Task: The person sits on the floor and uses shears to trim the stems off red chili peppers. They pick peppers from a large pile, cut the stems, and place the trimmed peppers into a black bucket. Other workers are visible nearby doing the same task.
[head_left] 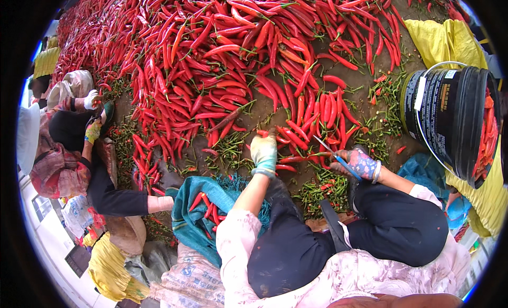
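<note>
My left hand [264, 151], in a cream and teal glove, is closed around a red chili pepper [262, 133] whose tip pokes out at the knuckles. Loose red chilies lie just to its right. My right hand [357, 163], in a dark flowered glove, grips a blue-handled knife or scissors [340, 160], the metal blade pointing up and left over the chilies. A chili stalk lies close to the fingers of that hand. The large heap of red chilies [222, 66] spreads beyond both hands. Cut green stems [327, 189] are piled between my legs.
A black bucket [440, 109] holding red chilies lies tilted at the right, beside yellow sacks [444, 42]. A teal woven sack [192, 224] with chilies stands left of my leg. Another person [65, 149] in patterned gloves sits at the left. More stems litter the ground.
</note>
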The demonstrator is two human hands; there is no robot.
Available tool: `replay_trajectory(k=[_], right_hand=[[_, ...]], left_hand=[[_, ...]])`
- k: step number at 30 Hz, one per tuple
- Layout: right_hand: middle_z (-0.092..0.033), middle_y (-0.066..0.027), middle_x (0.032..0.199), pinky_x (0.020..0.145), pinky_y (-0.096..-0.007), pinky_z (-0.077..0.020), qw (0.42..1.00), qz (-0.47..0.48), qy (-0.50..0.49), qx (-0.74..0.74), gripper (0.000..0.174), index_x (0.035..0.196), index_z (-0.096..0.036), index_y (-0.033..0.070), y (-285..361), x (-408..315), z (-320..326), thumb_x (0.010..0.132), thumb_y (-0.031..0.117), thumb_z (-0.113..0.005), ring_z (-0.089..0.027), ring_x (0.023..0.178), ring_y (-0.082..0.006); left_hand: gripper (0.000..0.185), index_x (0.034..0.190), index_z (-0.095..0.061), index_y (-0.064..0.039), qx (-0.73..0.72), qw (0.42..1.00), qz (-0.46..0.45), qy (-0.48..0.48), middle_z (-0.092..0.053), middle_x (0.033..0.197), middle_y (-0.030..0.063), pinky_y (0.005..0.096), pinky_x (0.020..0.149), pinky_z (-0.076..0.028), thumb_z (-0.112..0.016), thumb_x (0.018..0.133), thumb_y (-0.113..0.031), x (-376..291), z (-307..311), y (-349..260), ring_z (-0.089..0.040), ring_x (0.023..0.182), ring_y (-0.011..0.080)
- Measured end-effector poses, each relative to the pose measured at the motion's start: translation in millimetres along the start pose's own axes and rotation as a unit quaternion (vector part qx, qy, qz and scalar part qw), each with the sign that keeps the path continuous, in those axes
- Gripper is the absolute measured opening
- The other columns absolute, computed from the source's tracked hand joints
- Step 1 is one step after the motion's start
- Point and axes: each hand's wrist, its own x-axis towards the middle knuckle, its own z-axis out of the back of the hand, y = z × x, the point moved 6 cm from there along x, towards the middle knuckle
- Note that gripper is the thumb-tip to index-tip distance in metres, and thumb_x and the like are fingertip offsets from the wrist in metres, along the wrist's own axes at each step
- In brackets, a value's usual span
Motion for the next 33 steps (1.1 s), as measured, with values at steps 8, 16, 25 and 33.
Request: replay_trajectory(k=[8, 16, 25, 33], right_hand=[[-0.061, -0.0202, 0.084, 0.067, -0.0402, -0.0458, 0.976, 0.085, -0.008, -0.201, 0.052, 0.109, -0.054, 0.002, 41.4, -5.2, 11.6, 0.081, 0.046, -0.055, -0.060, 0.078, -0.0351], [-0.061, -0.0194, 0.085, 0.070, -0.0418, -0.0448, 0.966, 0.089, 0.040, -0.241, 0.054, 0.103, -0.056, 0.002, 57.0, 9.4, 0.5, 0.079, 0.051, -0.054, -0.057, 0.083, -0.0367], [-0.061, -0.0183, 0.083, 0.069, -0.0423, -0.0455, 0.951, 0.047, 0.023, -0.303, 0.052, 0.105, -0.055, 0.004, 45.3, 5.0, -16.6, 0.077, 0.047, -0.058, -0.059, 0.081, -0.0351], [-0.061, -0.0183, 0.083, 0.066, -0.0423, -0.0457, 0.956, 0.000, -0.001, -0.294, 0.047, 0.104, -0.053, 0.004, 40.4, 10.0, -7.0, 0.079, 0.044, -0.058, -0.059, 0.079, -0.0350]], left_hand=[[0.029, 0.104, -0.056, -0.001, -0.245, 0.931, -0.096, 0.255, -0.062, 0.080, 0.0061, 0.0280, 0.063, -0.046, -0.058, 0.082, -0.019, -32.7, -13.8, -11.4, -0.058, 0.067, 0.0151], [0.019, 0.097, -0.054, 0.003, -0.391, 0.817, -0.075, 0.418, -0.061, 0.080, 0.0068, 0.0259, 0.062, -0.047, -0.056, 0.084, -0.009, -89.8, -5.8, -25.6, -0.058, 0.068, 0.0137], [0.025, 0.096, -0.061, -0.013, 0.100, 0.946, -0.309, 0.017, -0.064, 0.083, 0.0092, 0.0335, 0.070, -0.049, -0.063, 0.071, -0.011, -65.8, 19.2, 15.7, -0.062, 0.079, 0.0261], [0.027, 0.099, -0.056, -0.009, 0.403, 0.788, -0.466, -0.011, -0.057, 0.098, 0.0087, 0.0354, 0.066, -0.042, -0.047, 0.075, -0.016, -20.4, -1.9, -1.8, -0.054, 0.076, 0.0217]])
